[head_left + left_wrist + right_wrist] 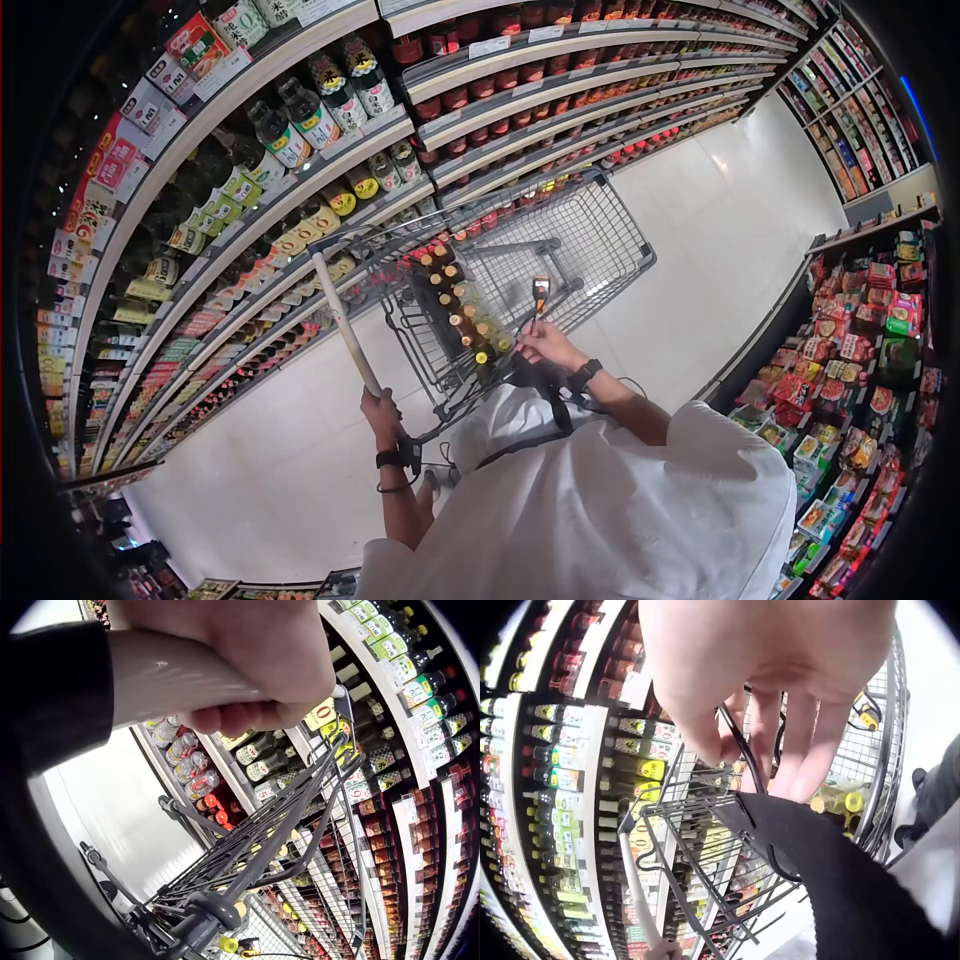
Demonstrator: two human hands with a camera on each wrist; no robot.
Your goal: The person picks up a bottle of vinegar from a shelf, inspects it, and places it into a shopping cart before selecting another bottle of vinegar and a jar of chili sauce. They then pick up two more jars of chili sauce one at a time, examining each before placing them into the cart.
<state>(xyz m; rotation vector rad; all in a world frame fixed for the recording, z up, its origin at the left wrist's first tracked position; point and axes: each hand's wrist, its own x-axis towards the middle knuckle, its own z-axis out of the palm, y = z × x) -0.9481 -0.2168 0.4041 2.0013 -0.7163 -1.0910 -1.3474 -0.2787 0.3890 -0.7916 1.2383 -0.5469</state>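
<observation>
My left hand grips the pale handle bar of a grey wire shopping cart. In the left wrist view the left hand is curled round that bar. My right hand is over the near side of the cart, beside a cluster of dark bottles with tan and yellow caps. In the right wrist view a thin black cord runs between the thumb and fingers of the right hand, which pinch it. A small black-and-orange item shows just beyond the fingertips.
Shelves of bottled sauces and vinegars curve along the left and front, close beside the cart. A low display of packaged food stands on the right. Pale tiled floor lies between. More shelving rises at the far end.
</observation>
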